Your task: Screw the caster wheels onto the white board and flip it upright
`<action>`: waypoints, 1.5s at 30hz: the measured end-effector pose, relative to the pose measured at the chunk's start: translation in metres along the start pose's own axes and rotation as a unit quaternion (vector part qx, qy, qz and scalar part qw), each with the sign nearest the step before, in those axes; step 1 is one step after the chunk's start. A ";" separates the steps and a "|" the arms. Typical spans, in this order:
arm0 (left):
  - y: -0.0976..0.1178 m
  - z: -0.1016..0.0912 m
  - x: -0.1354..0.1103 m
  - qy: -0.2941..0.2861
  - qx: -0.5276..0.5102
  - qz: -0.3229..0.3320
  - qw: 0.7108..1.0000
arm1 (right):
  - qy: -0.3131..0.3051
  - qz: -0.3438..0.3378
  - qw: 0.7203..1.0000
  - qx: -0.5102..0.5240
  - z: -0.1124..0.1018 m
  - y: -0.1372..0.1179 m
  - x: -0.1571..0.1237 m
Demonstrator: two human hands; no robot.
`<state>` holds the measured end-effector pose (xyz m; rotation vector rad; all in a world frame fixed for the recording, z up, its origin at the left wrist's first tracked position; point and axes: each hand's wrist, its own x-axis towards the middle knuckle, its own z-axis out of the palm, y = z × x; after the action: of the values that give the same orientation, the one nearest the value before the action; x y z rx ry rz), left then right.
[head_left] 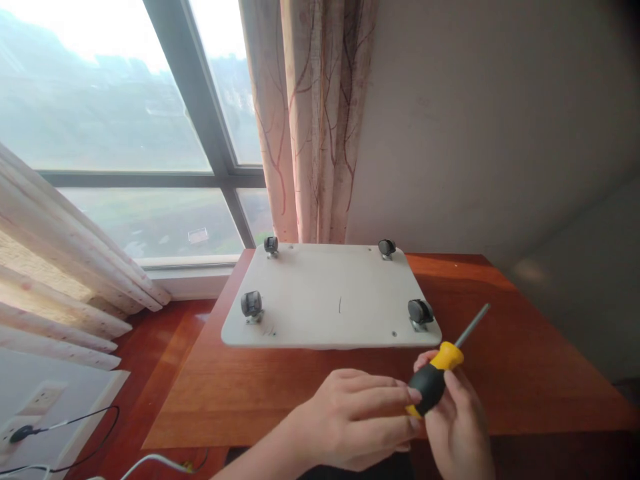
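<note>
Both hands are on a screwdriver [431,387] with a black and yellow handle, its metal shaft pointing up and to the right. My left hand [363,417] closes its fingers on the handle's butt end. Around the handle near its yellow collar, my right hand [457,413] is wrapped, thumb in front. Beyond them a white board [320,287] lies flat on the wooden table [280,393]. Black casters stand at its corners: near left [251,304], near right [420,311], far left [271,245] and far right [387,248].
A window [125,133] and patterned curtains [315,120] rise behind and to the left. The grey wall [490,120] borders the table's far side. At lower left, a black plug [21,434] sits in a wall socket, and a white cable [155,459] runs by the table edge.
</note>
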<state>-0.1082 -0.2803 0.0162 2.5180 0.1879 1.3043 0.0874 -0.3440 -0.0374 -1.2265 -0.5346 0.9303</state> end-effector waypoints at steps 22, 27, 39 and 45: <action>-0.010 -0.138 -0.102 0.360 0.125 -0.510 0.771 | -0.072 -0.150 0.696 -0.698 -0.089 0.044 0.136; -0.018 -0.145 -0.109 0.379 0.133 -0.528 0.748 | -0.083 -0.116 0.705 -0.695 -0.074 0.038 0.144; -0.081 -0.173 -0.140 0.333 0.007 -0.629 0.702 | -0.035 -0.012 0.890 -0.454 -0.085 0.019 0.172; -0.128 -0.185 -0.114 0.291 -0.074 -0.645 0.703 | -0.082 0.019 0.940 -0.331 -0.065 0.004 0.202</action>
<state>-0.3225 -0.1500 -0.0125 1.0671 1.5395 1.1967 0.2466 -0.2116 -0.0860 -1.7716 -1.0141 0.9187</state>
